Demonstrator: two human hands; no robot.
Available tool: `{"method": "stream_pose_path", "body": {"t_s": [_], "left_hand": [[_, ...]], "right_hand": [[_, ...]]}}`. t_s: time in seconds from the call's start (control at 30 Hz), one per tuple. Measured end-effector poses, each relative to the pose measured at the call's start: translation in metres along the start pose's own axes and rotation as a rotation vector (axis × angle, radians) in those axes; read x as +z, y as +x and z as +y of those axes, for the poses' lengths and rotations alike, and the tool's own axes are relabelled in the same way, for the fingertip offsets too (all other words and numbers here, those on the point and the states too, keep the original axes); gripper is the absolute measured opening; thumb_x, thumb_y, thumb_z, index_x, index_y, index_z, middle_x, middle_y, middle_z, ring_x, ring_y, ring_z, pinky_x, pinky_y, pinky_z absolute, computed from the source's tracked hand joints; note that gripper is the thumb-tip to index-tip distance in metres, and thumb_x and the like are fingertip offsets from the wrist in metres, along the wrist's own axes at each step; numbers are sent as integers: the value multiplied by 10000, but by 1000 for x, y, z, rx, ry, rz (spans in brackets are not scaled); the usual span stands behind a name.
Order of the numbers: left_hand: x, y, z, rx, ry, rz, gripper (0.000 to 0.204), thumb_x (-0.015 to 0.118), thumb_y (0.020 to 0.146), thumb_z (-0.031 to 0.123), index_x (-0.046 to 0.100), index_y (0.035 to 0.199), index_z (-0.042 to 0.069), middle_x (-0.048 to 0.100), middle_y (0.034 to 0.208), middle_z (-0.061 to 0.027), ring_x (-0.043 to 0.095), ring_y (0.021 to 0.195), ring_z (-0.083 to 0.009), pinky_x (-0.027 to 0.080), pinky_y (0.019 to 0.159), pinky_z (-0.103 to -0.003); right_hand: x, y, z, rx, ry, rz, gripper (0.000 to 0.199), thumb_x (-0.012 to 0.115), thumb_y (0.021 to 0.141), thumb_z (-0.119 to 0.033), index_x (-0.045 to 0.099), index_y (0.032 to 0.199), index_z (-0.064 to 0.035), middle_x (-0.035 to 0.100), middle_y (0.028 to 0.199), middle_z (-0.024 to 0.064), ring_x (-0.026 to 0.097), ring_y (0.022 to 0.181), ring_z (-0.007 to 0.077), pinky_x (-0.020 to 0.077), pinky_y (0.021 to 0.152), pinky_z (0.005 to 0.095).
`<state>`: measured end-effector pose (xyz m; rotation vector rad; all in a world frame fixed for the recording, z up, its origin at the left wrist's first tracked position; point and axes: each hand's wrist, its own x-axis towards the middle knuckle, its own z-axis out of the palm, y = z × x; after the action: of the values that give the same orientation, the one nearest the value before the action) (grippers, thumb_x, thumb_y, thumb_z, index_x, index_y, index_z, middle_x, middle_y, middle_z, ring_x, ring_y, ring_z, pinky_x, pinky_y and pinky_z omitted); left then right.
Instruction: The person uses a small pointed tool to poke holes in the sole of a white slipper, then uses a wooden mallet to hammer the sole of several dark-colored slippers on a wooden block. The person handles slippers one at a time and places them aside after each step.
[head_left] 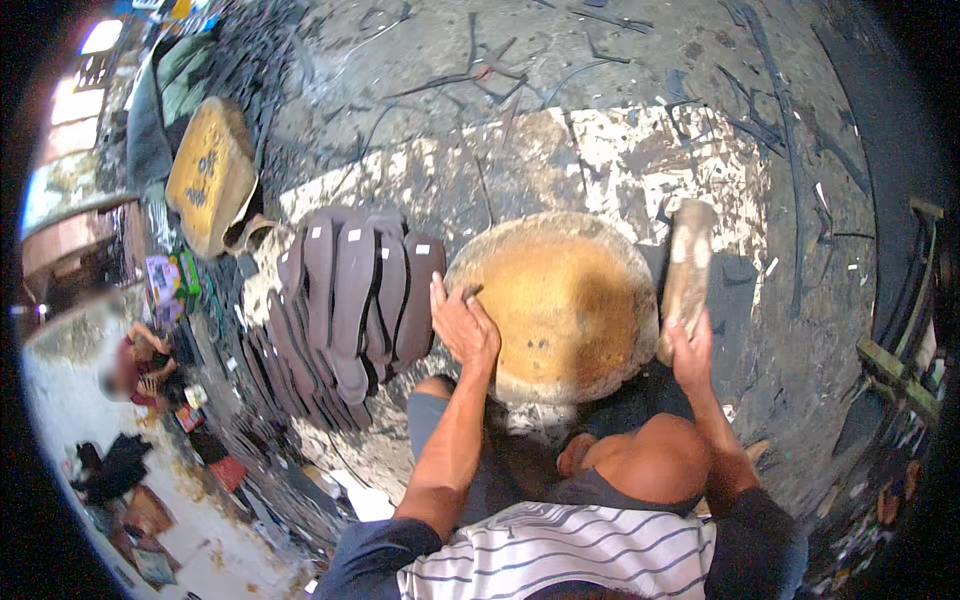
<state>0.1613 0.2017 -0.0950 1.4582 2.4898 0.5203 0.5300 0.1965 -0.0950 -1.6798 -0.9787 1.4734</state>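
A round, worn block [540, 320] with a yellowish-brown top and a rough pale rim stands in front of my knees. My left hand [466, 328] lies at its left edge, fingers stretched out, beside the stack of dark brown sole-shaped pieces [362, 290]. Something small and dark shows by its thumb; what it is I cannot make out. In my right hand [688, 350] is the lower end of a thick wooden club [690, 255], held upright in the picture just right of the block. White stickers mark several of the brown pieces.
A second yellow-topped block [212, 180] stands at the far left. Dark scraps and strips [490, 75] litter the floor beyond. At the right edge is a wooden frame [900, 380]. Another person [145, 370] sits at the left, near a colourful bag [170, 278].
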Motion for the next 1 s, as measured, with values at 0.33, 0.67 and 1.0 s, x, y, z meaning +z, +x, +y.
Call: {"method": "stream_pose_path", "body": {"t_s": [0.33, 0.67, 1.0], "left_hand": [[-45, -37, -22, 255, -568, 24, 292, 556, 1069, 143, 646, 1331, 53, 725, 1220, -210, 693, 1162, -391, 539, 965, -439], [-92, -75, 42, 727, -625, -676, 495, 664, 1032, 441, 686, 1282, 15, 760, 1138, -201, 730, 1024, -402, 564, 910, -467], [-151, 137, -257, 110, -25, -19, 903, 839, 826, 500, 474, 1569, 140, 454, 1532, -318, 482, 1403, -464, 440, 1143, -496]], "right_hand": [[-54, -30, 8, -315, -1178, 500, 765, 787, 936, -319, 460, 1545, 8, 486, 1546, 274, 440, 1445, 446, 360, 1195, 515], [95, -97, -92, -522, -151, -314, 383, 514, 1143, -323, 712, 1297, -33, 728, 1202, 32, 641, 1112, 132, 507, 1002, 315], [-66, -74, -70, -445, -313, 196, 375, 541, 1133, -311, 696, 1280, -3, 752, 1214, 91, 685, 1153, 163, 507, 1018, 320]]}}
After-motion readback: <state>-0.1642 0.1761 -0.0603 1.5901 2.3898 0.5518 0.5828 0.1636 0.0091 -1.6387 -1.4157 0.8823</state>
